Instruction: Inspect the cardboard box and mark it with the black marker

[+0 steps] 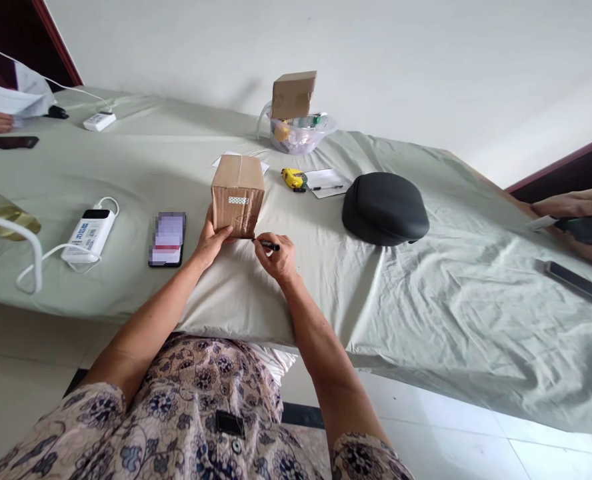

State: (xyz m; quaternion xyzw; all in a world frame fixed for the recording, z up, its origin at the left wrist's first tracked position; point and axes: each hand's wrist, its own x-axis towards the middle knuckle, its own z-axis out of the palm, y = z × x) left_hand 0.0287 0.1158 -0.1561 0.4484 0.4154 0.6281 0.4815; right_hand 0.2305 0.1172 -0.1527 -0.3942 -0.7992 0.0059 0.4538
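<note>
A small brown cardboard box (237, 183) stands on the cloth in front of me, with a dotted white label and dark marks on its near face. My left hand (215, 238) grips its lower left side, thumb across the near face. In my right hand (279, 257) is a black marker pen (269, 245), pinched between the fingers, its tip touching the box's lower right corner. A piece of white paper (217, 161) shows partly from behind the box. To the right rear lie a yellow tape measure (294, 178) and a white sheet with a pen (328, 183).
A plastic basket (303, 139) holds several items and another cardboard box (294, 95). Around me are a black case (386, 209), a phone (169, 240), a white power bank (89, 235) with a cable and a clear bottle (6, 212). Other people's hands show at both sides.
</note>
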